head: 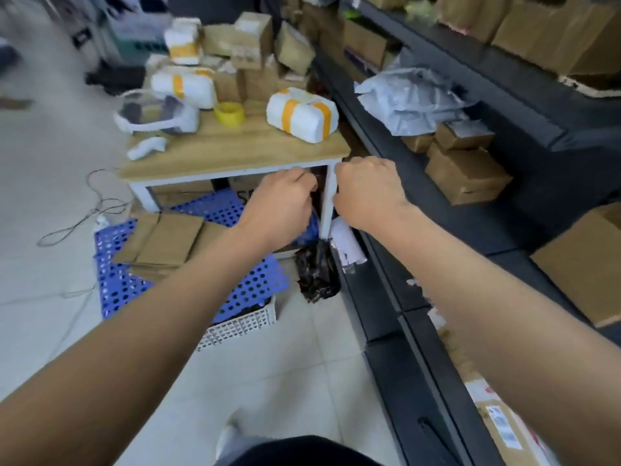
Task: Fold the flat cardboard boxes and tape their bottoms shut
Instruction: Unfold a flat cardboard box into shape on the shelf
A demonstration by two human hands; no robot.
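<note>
Dark-clothed lap (295,452) fills the bottom edge; two bare forearms stretch forward to the near right corner of the wooden surface (208,153); left hand (279,200) and right hand (368,193) sit close together on either side of the white leg (327,203), backs to the camera, fingers curled; the fingertips are hidden, so I cannot tell whether either grip is clenched on something or on nothing; black plastic bag (317,274) sits at the foot of the leg; flat cardboard boxes (164,240) lie stacked on a blue perforated mat (248,287) on the floor, left of the left forearm; yellow tape roll (229,112) rests on the surface just left of a white parcel (302,114) banded in yellow; dark shelving (537,129) with brown cartons runs along the right.
</note>
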